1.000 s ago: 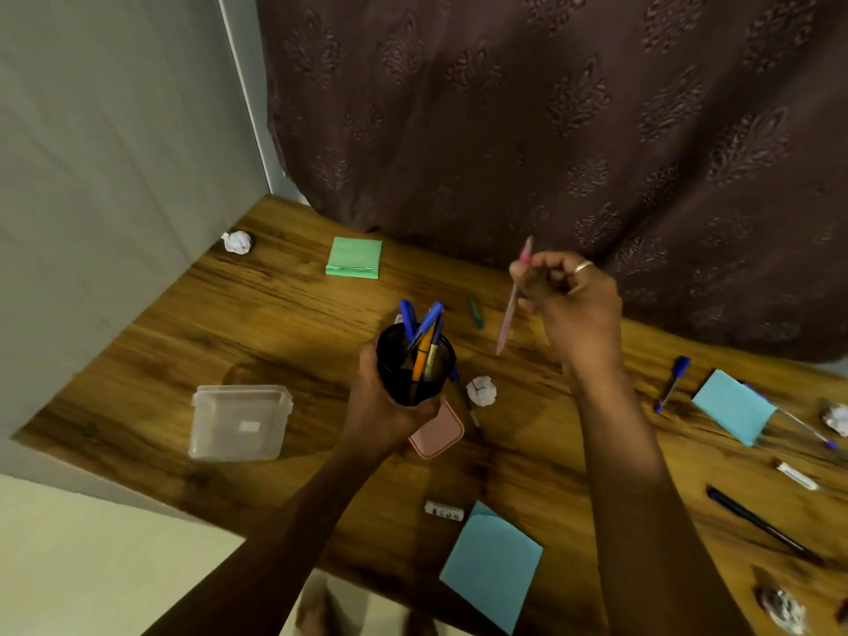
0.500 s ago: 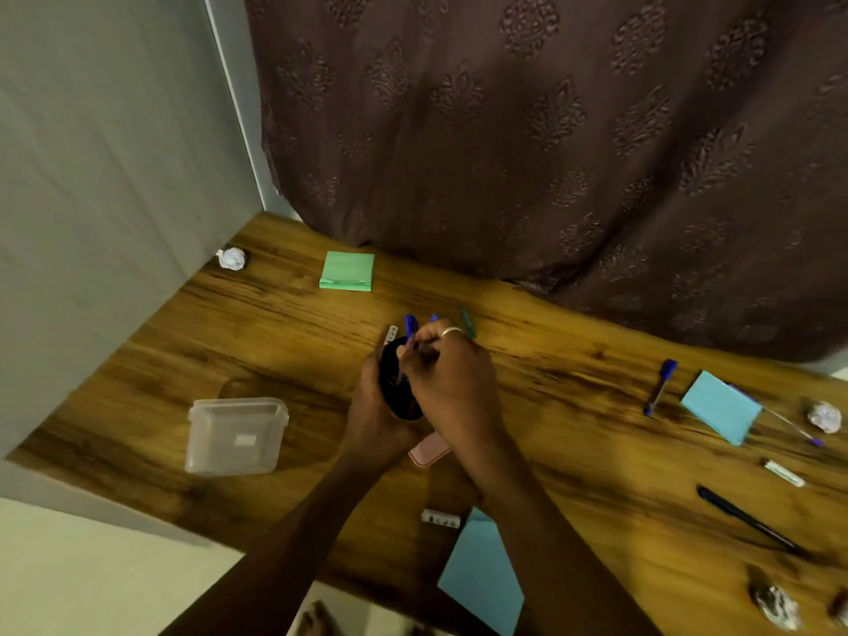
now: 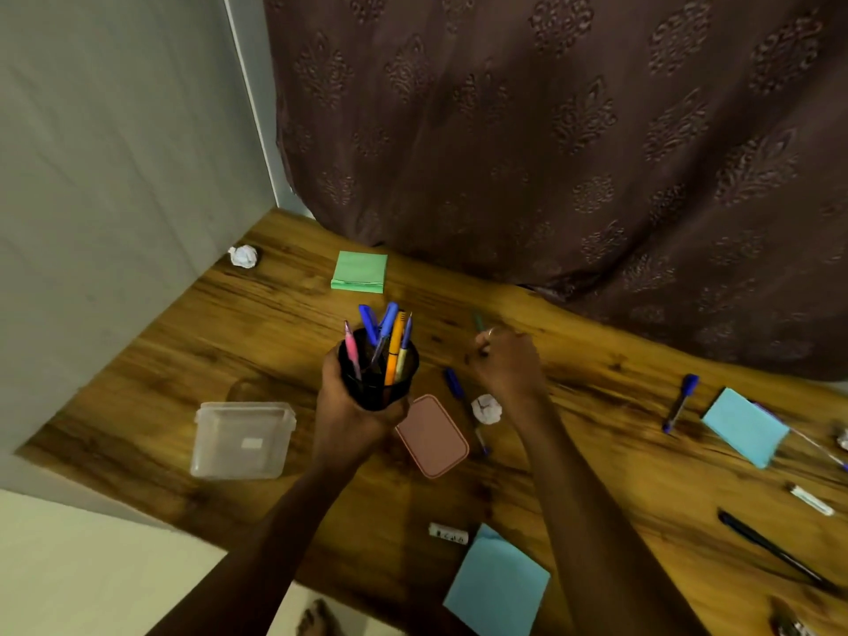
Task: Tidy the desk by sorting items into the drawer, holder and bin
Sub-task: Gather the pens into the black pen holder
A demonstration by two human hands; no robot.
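The left grip [image 3: 353, 406] is wrapped round the black holder [image 3: 378, 374], carrying it above the worktop [image 3: 275, 323] with its pens [image 3: 394, 342] fanned well past the rim. The right grip [image 3: 504, 367] has its fingers curled at the near end of the green pen [image 3: 478, 319], which lies on the worktop near the curtain [image 3: 550, 153]. Whether the pinch truly has it I cannot tell, since the knuckles hide the contact.

Risks, as I judge them:
- A shallow pinch could flick the pen away under the curtain.
- With attention on the right side, the holder could tip and shed its tall pens.
- The right wrist, passing just over the blue pen [image 3: 453, 382] and paper ball [image 3: 487, 408], could sweep them aside — or off the edge.
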